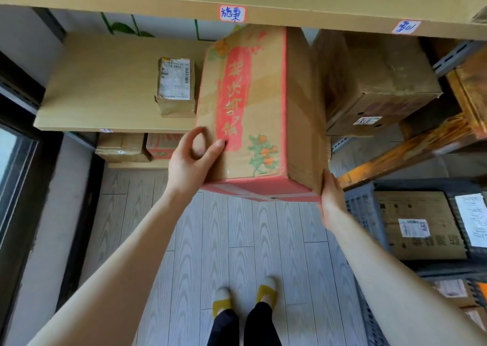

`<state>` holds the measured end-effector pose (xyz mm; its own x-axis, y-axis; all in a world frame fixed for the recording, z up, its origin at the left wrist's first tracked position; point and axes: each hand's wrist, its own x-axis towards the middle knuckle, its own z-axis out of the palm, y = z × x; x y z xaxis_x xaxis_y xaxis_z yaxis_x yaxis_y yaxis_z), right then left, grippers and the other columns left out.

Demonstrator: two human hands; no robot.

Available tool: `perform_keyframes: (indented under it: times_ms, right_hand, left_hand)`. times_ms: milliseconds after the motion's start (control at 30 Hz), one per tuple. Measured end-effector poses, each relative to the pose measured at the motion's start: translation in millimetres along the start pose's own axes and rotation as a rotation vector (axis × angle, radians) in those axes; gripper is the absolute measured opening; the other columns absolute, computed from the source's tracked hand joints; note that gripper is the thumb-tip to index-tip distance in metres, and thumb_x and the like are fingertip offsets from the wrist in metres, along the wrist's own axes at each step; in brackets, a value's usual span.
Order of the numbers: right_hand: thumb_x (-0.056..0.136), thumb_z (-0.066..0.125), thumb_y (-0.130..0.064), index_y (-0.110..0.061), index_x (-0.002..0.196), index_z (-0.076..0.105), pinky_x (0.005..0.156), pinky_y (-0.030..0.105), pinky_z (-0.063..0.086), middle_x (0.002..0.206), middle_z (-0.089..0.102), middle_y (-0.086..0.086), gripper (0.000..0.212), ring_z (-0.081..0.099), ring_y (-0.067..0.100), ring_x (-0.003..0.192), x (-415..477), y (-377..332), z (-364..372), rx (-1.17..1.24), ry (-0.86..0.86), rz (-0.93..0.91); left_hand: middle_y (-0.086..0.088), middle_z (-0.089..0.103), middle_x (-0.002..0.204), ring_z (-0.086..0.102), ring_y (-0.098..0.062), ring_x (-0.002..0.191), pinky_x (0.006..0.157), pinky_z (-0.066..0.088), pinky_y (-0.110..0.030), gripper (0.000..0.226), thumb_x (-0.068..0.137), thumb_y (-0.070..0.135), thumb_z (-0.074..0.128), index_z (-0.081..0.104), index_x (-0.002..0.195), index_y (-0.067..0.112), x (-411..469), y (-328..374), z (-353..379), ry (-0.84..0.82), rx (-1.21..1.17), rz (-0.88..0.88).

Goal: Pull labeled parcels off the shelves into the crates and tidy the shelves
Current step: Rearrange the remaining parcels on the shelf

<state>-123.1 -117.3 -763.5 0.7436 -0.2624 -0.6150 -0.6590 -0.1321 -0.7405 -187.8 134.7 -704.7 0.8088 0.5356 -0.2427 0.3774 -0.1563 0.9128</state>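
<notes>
Both hands grip one large brown cardboard box with red printed characters and orange fruit drawings [253,113]; the left hand [193,161] clasps its near left corner, thumb on top, and the right hand [330,192] presses flat against its near right edge, so the box juts out past the pale wooden shelf [105,95]. Beyond the left hand a small taped brown parcel with a white label [175,87] sits on that shelf; below and right of the right hand a dark plastic crate [363,208] holds a labelled carton [419,224].

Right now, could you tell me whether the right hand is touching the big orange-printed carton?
Touching. The head view shows the right hand pressed flat against the near right corner of the orange-printed carton.
</notes>
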Motion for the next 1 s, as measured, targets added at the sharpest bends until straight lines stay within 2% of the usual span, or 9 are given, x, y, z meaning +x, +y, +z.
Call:
perform_keyframes:
  times_ms: [133, 200, 333, 467, 533, 667, 767, 867, 1000]
  right_hand:
    - [0.094, 0.036, -0.049, -0.019, 0.100, 0.062, 0.059, 0.022, 0.046, 0.085, 0.070, -0.006, 0.040, 0.064, 0.013, 0.070, -8.0, -27.1, 18.2, -0.032, -0.133, -0.010]
    - [0.096, 0.037, -0.045, -0.018, 0.090, 0.065, 0.050, 0.021, 0.052, 0.071, 0.074, -0.007, 0.039, 0.070, 0.010, 0.063, -14.5, -44.2, 28.9, 0.148, -0.316, 0.025]
    - [0.081, 0.041, -0.069, -0.027, 0.109, 0.065, 0.089, 0.037, 0.049, 0.112, 0.070, 0.000, 0.055, 0.065, 0.015, 0.105, -20.7, -75.1, 12.1, 0.246, -0.547, -0.011]
    - [0.068, 0.063, -0.067, -0.036, 0.123, 0.052, 0.106, 0.043, 0.037, 0.133, 0.055, -0.009, 0.064, 0.052, 0.014, 0.122, -23.2, -87.3, -14.3, -0.036, -0.493, -0.139]
    - [0.076, 0.062, -0.055, -0.039, 0.120, 0.050, 0.107, 0.043, 0.037, 0.132, 0.054, -0.008, 0.049, 0.051, 0.014, 0.121, -18.2, -87.6, -25.8, -0.027, -0.401, -0.181]
    - [0.083, 0.055, -0.052, -0.031, 0.124, 0.051, 0.101, 0.041, 0.044, 0.128, 0.059, -0.002, 0.046, 0.058, 0.013, 0.113, -6.8, -82.2, -55.4, -0.003, -0.320, -0.203]
    - [0.081, 0.055, -0.053, -0.035, 0.103, 0.061, 0.092, 0.039, 0.050, 0.106, 0.071, -0.006, 0.028, 0.067, 0.012, 0.098, 2.3, -72.2, -73.0, -0.004, -0.332, -0.222]
    - [0.082, 0.054, -0.053, -0.035, 0.107, 0.061, 0.090, 0.037, 0.049, 0.105, 0.071, -0.009, 0.031, 0.067, 0.009, 0.099, 8.6, -67.0, -80.0, -0.018, -0.364, -0.231]
    - [0.082, 0.054, -0.054, -0.034, 0.116, 0.058, 0.093, 0.038, 0.048, 0.110, 0.070, -0.008, 0.039, 0.065, 0.010, 0.103, 15.0, -66.8, -84.1, -0.023, -0.362, -0.216]
  left_hand:
    - [0.016, 0.057, 0.071, 0.050, 0.002, 0.065, 0.060, 0.040, -0.016, 0.045, 0.059, 0.061, 0.071, 0.062, 0.080, 0.023, 2.3, 17.3, 3.8, 0.093, -0.035, 0.079]
    - [0.020, 0.062, 0.073, 0.055, 0.005, 0.067, 0.064, 0.043, -0.013, 0.032, 0.068, 0.051, 0.072, 0.063, 0.083, 0.025, 4.9, 24.6, 7.5, 0.073, -0.070, 0.089]
    - [0.007, 0.067, 0.111, 0.062, -0.008, 0.103, 0.090, 0.050, -0.027, 0.042, 0.082, 0.033, 0.066, 0.056, 0.121, 0.020, 4.2, 35.2, 17.5, 0.005, -0.138, 0.040]
    - [0.026, 0.069, 0.091, 0.061, 0.011, 0.092, 0.079, 0.047, -0.010, 0.019, 0.093, 0.031, 0.049, 0.062, 0.106, 0.036, -5.2, 33.8, 34.8, 0.005, -0.234, 0.020]
    - [0.017, 0.068, 0.103, 0.060, 0.000, 0.105, 0.088, 0.046, -0.016, 0.027, 0.096, 0.029, 0.043, 0.063, 0.114, 0.026, -8.8, 28.2, 42.4, -0.008, -0.230, 0.032]
    - [0.010, 0.059, 0.117, 0.055, -0.009, 0.109, 0.088, 0.044, -0.018, 0.033, 0.094, 0.026, 0.049, 0.056, 0.124, 0.015, 0.0, 8.8, 57.6, -0.014, -0.117, -0.048]
    - [0.007, 0.053, 0.106, 0.045, -0.015, 0.100, 0.075, 0.038, -0.024, 0.026, 0.094, 0.033, 0.045, 0.053, 0.112, 0.018, 11.8, -9.5, 70.5, -0.048, -0.018, -0.301]
    - [0.000, 0.051, 0.097, 0.044, -0.018, 0.094, 0.072, 0.034, -0.028, 0.038, 0.095, 0.039, 0.039, 0.050, 0.114, 0.008, 20.8, -20.7, 86.5, -0.101, 0.007, -0.420]
    - [0.004, 0.056, 0.079, 0.056, -0.014, 0.076, 0.066, 0.041, -0.025, 0.039, 0.094, 0.048, 0.035, 0.056, 0.095, 0.015, 26.4, -29.4, 102.5, -0.116, -0.189, -0.518]
